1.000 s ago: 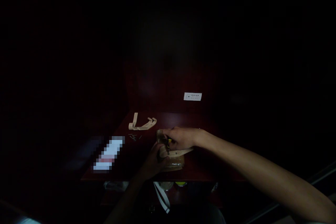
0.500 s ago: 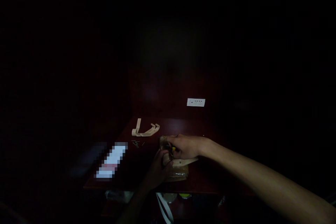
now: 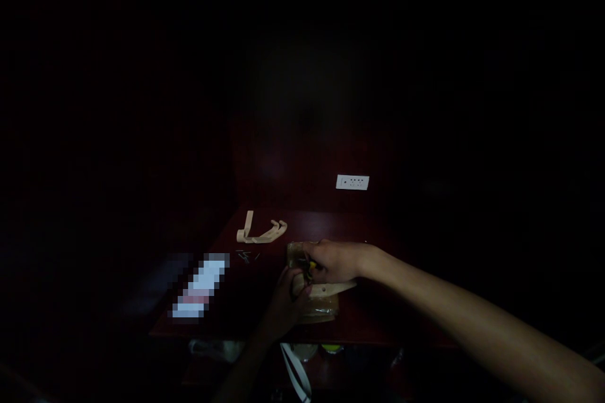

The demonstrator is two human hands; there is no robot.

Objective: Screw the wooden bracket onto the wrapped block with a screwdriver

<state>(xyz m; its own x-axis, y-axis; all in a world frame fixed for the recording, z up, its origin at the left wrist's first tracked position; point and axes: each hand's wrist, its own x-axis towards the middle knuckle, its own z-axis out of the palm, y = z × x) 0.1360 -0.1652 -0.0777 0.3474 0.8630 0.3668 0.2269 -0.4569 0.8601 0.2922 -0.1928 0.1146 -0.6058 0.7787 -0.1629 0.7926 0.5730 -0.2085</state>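
Note:
My right hand [image 3: 339,261] is closed around a small yellow-and-black tool [image 3: 312,266], most of it hidden in the fingers. The tool is down at the rounded left end of a pale wooden piece [image 3: 331,289], which has a hole and narrows to a point on the right. Fingers of my left hand [image 3: 285,307] grip that rounded end, thumb at its front. Beneath the wooden piece lies a brown, shiny wrapped block [image 3: 322,311] on the dark red table [image 3: 236,312]. Where the tool meets the wood is too dark to make out.
Further back lie pale wooden hook-shaped pieces [image 3: 265,237], with several thin metal pins or screws [image 3: 244,256] in front. A bright blurred-out rectangle [image 3: 201,286] is at the left. A white socket plate [image 3: 352,182] sits on the back wall. A white strap [image 3: 297,371] hangs below the table edge.
The right hand has turned slightly around the tool, showing its yellow part a little differently. The left hand and the wooden piece stay nearly in place; the view has shifted slightly.

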